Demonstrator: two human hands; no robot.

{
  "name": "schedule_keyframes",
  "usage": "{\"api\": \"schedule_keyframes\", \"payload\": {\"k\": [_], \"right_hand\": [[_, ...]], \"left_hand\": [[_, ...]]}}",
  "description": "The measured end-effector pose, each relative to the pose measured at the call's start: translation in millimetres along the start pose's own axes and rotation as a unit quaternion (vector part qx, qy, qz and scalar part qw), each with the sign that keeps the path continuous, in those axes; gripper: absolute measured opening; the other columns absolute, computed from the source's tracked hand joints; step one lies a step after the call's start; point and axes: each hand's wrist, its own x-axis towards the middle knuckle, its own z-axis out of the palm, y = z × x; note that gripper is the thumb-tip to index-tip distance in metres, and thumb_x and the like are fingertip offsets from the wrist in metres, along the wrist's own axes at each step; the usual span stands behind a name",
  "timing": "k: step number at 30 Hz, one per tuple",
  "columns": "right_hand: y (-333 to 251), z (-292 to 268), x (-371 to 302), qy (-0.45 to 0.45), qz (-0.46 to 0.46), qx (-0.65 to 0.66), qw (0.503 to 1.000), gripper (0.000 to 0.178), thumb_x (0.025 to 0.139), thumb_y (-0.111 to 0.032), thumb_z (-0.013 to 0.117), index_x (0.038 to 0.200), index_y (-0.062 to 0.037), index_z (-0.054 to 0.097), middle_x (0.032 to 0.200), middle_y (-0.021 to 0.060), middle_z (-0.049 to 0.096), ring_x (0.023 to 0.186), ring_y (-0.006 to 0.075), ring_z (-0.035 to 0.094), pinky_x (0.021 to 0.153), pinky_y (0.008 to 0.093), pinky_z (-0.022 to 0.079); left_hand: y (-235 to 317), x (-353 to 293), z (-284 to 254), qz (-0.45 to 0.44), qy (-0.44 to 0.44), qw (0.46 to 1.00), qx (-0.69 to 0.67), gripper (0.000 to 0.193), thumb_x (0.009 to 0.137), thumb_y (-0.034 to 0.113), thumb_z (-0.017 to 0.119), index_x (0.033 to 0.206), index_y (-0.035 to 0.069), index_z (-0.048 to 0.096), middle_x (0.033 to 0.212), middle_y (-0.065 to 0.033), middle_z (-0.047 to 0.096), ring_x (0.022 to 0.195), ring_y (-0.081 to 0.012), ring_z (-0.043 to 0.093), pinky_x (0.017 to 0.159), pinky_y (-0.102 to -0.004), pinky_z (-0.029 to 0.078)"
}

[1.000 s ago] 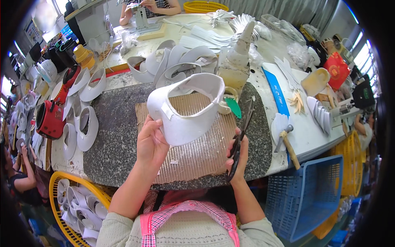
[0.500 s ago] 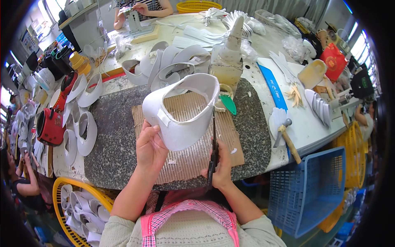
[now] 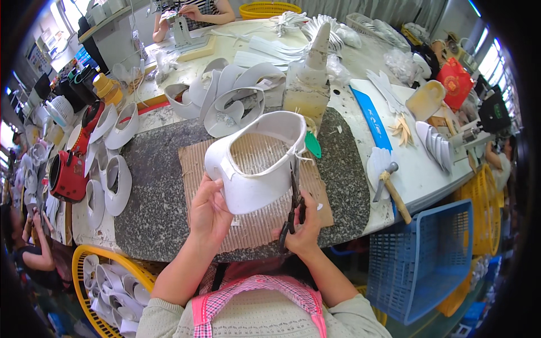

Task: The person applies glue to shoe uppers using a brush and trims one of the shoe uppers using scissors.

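My left hand (image 3: 209, 204) pinches the lower left edge of a white shoe upper (image 3: 256, 191), a curved ring with a wide front, and holds it up over the bench. My right hand (image 3: 303, 228) is wrapped round the dark handles of a pair of scissors (image 3: 294, 197). The blades point upward along the right edge of the upper, and seem slightly apart. A thin pale strip (image 3: 304, 157) dangles from that edge beside the blade tips. Below lies a ribbed cardboard sheet (image 3: 256, 234) with small white scraps on it.
A dark speckled slab (image 3: 152, 186) covers the bench, with a glue-stained cone-topped container (image 3: 313, 84) behind. More white uppers (image 3: 225, 84) lie at the back and left. A hammer (image 3: 394, 194) rests at right. Yellow (image 3: 79, 281) and blue (image 3: 420, 265) baskets flank me. Another person works at the far side.
The upper has moved a little right and nearer to me, tilting slightly. The scissors have turned, showing their handles more, and the thin strip now hangs loose at the edge.
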Motion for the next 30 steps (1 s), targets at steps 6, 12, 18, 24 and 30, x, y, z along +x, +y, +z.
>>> {"api": "schedule_keyframes", "payload": {"k": [6, 12, 18, 24, 30], "right_hand": [[-5, -5, 17, 0.045, -0.032, -0.072, 0.996, 0.086, 0.050, -0.045, 0.080, 0.115, 0.0003, 0.047, 0.072, 0.0029, 0.046, 0.054, 0.0117, 0.042, 0.048, 0.0238, 0.036], [-1, -17, 27, 0.021, -0.049, -0.139, 0.989, 0.089, 0.050, -0.052, 0.076, 0.117, -0.0007, 0.046, 0.074, 0.0058, 0.045, 0.059, 0.0186, 0.046, 0.052, 0.0310, 0.038], [-2, -18, 25, -0.010, -0.036, -0.156, 0.987, 0.092, 0.050, -0.054, 0.075, 0.120, -0.0019, 0.045, 0.074, 0.0058, 0.043, 0.064, 0.0209, 0.046, 0.057, 0.0337, 0.038], [4, -16, 27, -0.001, -0.037, -0.106, 0.994, 0.089, 0.048, -0.052, 0.078, 0.116, -0.0016, 0.049, 0.073, 0.0050, 0.048, 0.056, 0.0155, 0.045, 0.050, 0.0288, 0.038], [2, -16, 19, -0.037, 0.020, -0.055, 0.998, 0.072, 0.050, -0.028, 0.083, 0.110, -0.0017, 0.054, 0.063, 0.0011, 0.051, 0.046, 0.0079, 0.043, 0.043, 0.0221, 0.036]], "left_hand": [[-6, -4, -1, -0.006, 0.000, 0.999, 0.033, 0.040, 0.079, -0.003, 0.044, 0.118, 0.002, 0.037, 0.115, -0.0101, 0.050, 0.107, -0.0209, 0.052, 0.092, -0.0361, 0.044], [-7, -6, 7, 0.009, -0.001, 0.998, 0.057, 0.042, 0.078, -0.004, 0.045, 0.118, 0.003, 0.038, 0.114, -0.0099, 0.050, 0.105, -0.0210, 0.053, 0.090, -0.0373, 0.046], [-7, -5, 5, 0.007, 0.009, 0.999, 0.034, 0.042, 0.079, -0.003, 0.044, 0.120, 0.004, 0.036, 0.116, -0.0102, 0.049, 0.107, -0.0211, 0.052, 0.091, -0.0379, 0.046], [-5, -5, 6, 0.003, -0.010, 1.000, 0.012, 0.043, 0.079, -0.004, 0.043, 0.120, 0.004, 0.035, 0.116, -0.0101, 0.049, 0.107, -0.0212, 0.051, 0.092, -0.0382, 0.045], [1, -1, 0, 0.014, -0.019, 1.000, 0.010, 0.041, 0.078, -0.005, 0.042, 0.118, 0.002, 0.037, 0.116, -0.0106, 0.049, 0.109, -0.0221, 0.051, 0.094, -0.0384, 0.043]]}}
